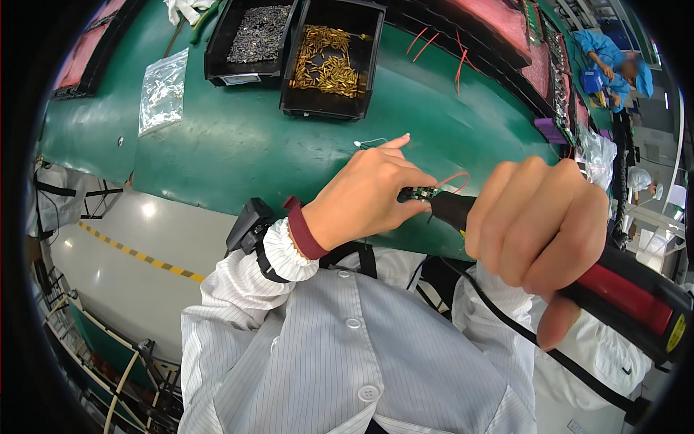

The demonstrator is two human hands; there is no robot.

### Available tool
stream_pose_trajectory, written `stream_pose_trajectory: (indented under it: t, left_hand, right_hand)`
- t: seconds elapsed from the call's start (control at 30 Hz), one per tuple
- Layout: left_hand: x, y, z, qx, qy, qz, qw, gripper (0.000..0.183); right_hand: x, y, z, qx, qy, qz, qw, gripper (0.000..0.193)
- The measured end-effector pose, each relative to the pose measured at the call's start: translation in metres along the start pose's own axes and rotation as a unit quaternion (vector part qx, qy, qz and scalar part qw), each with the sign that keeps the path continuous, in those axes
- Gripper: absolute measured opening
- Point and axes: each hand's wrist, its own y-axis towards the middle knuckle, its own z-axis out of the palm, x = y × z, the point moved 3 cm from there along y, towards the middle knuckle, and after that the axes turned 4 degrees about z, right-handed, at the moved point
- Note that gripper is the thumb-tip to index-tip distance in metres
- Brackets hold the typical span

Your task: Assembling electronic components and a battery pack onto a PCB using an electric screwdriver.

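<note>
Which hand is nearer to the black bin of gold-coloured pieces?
Left. The left hand is below the black bin in the picture; the right hand, around the black-and-red tool, is farther off, to the bin's lower right.

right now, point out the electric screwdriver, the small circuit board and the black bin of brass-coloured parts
electric screwdriver (626, 295): head view, red panel on its handle
small circuit board (421, 193): head view, its exposed component area
black bin (324, 108): head view, its near wall
</note>
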Motion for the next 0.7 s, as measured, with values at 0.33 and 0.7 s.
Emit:
stream_pose_trajectory:
  t: [0.33,0.7]
  left_hand:
    - [-0.001,-0.005,-0.002,0.017,0.012,-0.020,1.000,0.036]
    - [-0.019,0.003,-0.015,0.065,0.113,0.007,0.991,0.033]
  right_hand:
    - [-0.006,-0.002,0.006,-0.013,0.017,-0.028,0.999,0.030]
    - [0.047,-0.037,0.001,-0.071,-0.140,-0.048,0.986,0.047]
